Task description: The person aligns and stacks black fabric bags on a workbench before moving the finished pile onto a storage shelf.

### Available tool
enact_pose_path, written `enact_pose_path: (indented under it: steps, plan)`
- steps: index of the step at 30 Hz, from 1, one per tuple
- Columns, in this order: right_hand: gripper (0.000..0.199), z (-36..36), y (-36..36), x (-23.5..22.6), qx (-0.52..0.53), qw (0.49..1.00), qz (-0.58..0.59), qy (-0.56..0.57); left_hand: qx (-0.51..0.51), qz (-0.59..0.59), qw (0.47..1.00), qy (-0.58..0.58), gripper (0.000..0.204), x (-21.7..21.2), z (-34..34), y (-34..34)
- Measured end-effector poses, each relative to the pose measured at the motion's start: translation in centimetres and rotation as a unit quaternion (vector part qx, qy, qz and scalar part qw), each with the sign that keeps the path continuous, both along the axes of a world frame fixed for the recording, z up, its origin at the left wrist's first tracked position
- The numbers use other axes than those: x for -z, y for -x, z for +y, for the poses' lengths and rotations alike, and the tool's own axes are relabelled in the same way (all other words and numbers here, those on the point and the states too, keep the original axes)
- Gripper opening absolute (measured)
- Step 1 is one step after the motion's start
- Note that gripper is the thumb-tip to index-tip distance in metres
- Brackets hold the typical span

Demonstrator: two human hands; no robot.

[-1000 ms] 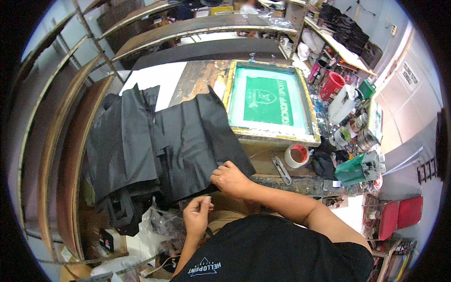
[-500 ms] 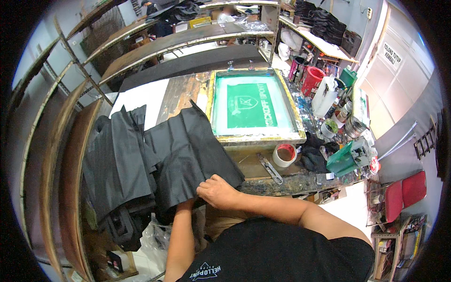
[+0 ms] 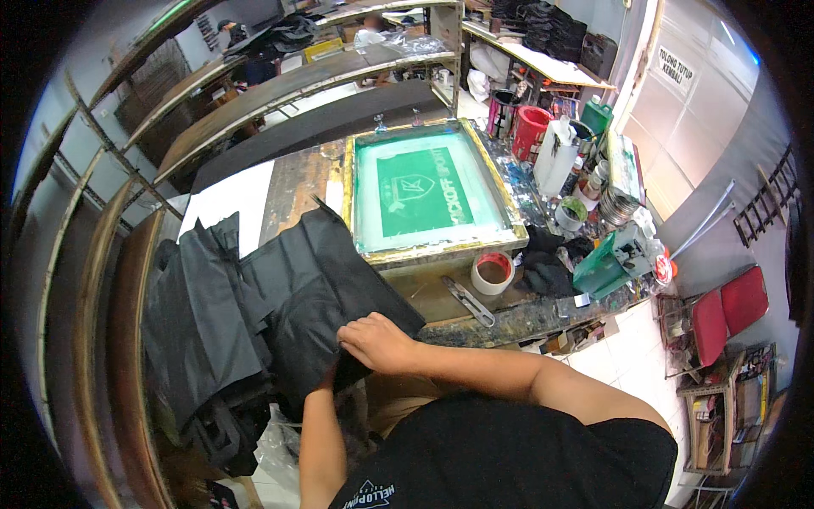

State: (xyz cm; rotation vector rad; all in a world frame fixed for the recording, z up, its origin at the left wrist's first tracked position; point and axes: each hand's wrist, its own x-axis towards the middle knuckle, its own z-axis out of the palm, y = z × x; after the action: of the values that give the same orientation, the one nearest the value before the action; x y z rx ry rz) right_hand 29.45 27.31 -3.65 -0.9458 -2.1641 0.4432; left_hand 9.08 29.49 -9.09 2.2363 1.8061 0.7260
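Note:
A black fabric bag [image 3: 314, 288] lies slack across the front left of the table, its near edge hanging toward me. My right hand [image 3: 376, 343] is closed, fingers pinching the bag's near edge. From below, my left forearm [image 3: 322, 433] runs up to the bag, and the hand itself is hidden under or inside the cloth; its fingers do not show. Left of this bag, a heap of similar black bags [image 3: 199, 318] hangs over the table's edge. Behind it stands a printing screen [image 3: 432, 199] with a green stencil area and a wooden frame.
Right of the bag lie a utility knife [image 3: 468, 301] and a tape roll [image 3: 492, 273]. A green canister [image 3: 606, 263], a white bottle [image 3: 557, 157] and a red bucket [image 3: 532, 131] crowd the table's right side. Wooden racks [image 3: 127, 339] rise at left; a red chair [image 3: 721, 314] stands right.
The view has shifted, so the table sits further left in it. The bag's near part has bulged and wrinkled beside my right hand, which keeps its grip; my left hand has gone deeper behind the cloth.

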Motion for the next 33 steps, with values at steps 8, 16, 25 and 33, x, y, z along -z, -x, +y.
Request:
enact_pose_path:
  steps: [8, 16, 25, 33]
  plan:
    - [0.011, 1.7, -0.2, -2.7, 0.006, 0.999, 0.03, -0.013, 0.029, 0.08, 0.984, 0.155, 0.024, -4.6, -12.1, -2.1]
    - [0.021, 0.7, 0.3, -1.4, -0.181, 0.972, -0.144, 0.039, 0.083, -0.008, 0.994, 0.073, 0.047, 1.1, -21.1, 0.1]
    - [0.049, 0.4, 0.9, -0.5, -0.171, 0.964, -0.201, 0.031, -0.316, -0.314, 0.892, 0.077, 0.071, 4.2, -24.3, 2.2]
    - [0.079, 1.5, 0.3, 4.0, -0.026, 0.954, -0.298, -0.025, -0.349, -0.751, 0.555, 0.076, 0.06, 4.8, -14.4, 4.1]
